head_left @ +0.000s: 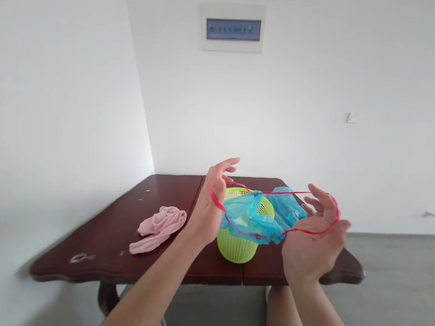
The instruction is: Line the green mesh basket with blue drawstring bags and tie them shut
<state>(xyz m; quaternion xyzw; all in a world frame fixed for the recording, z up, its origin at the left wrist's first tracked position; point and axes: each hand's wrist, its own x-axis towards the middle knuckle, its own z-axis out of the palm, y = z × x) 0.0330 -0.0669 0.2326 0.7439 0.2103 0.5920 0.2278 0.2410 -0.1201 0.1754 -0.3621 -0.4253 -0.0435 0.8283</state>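
Left hand (206, 207) and right hand (310, 246) raised over a dark reddish-brown wooden counter (95, 246), well apart. Fingers (229, 165) of the left hand spread and lightly curled, a thin red cord (305, 191) hooked around them with no firm pinch. Fingers (320, 194) of the right hand wide open, the same cord lying loosely across them. Slung on the cord between both hands, a crumpled sheer blue mesh bag (248, 219), lifted above the counter. Just behind it, an upright lime-green plastic mesh basket (237, 248) on the counter; contact with the bag impossible to tell. Farther left, a crumpled pink cloth (158, 229). High on the white wall, a white-framed electrical panel (233, 28).
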